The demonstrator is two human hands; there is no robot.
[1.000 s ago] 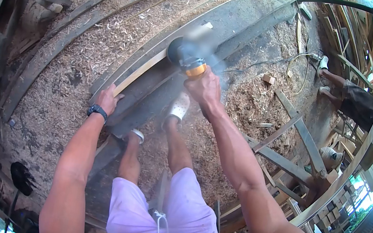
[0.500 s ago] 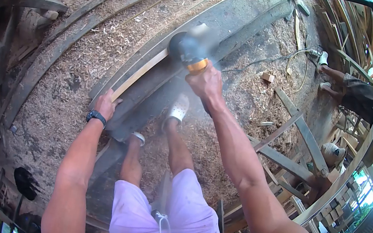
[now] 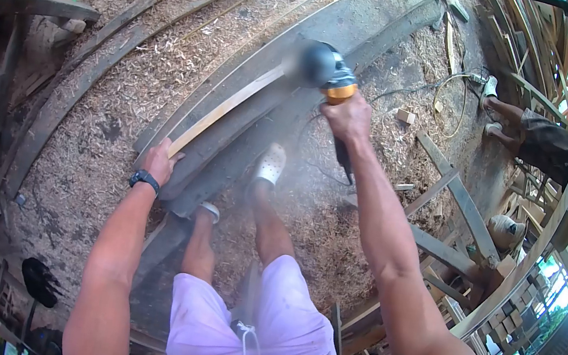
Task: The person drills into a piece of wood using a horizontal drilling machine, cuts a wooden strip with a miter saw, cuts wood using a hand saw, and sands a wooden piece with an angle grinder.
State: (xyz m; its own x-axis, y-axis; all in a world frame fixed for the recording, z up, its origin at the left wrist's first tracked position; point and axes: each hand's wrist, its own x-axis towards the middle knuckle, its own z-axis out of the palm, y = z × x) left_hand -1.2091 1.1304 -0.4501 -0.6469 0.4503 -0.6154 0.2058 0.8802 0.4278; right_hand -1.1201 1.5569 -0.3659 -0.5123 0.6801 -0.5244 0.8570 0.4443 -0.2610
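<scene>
My right hand (image 3: 350, 117) is wrapped around the handle of an angle grinder (image 3: 340, 82) with an orange collar and a dark round disc. The disc is blurred and lies at the far part of a pale wooden strip (image 3: 224, 106); whether it touches the wood I cannot tell. Dust hangs in the air below it. At the strip's near end, my left hand (image 3: 159, 161), with a dark watch on the wrist, is closed on the wood. Under the strip runs a wide grey curved plank (image 3: 223, 140).
Wood shavings cover the ground (image 3: 191, 59). Long curved boards (image 3: 64, 90) lie at left. A timber frame (image 3: 455, 197) and a small wood block (image 3: 406, 116) are at right, with a cable (image 3: 416, 91) nearby. Another person's legs (image 3: 508, 124) show at far right.
My right hand has moved the grinder away to the upper right along the strip. More of the strip now shows between my hands. My left hand has stayed in place.
</scene>
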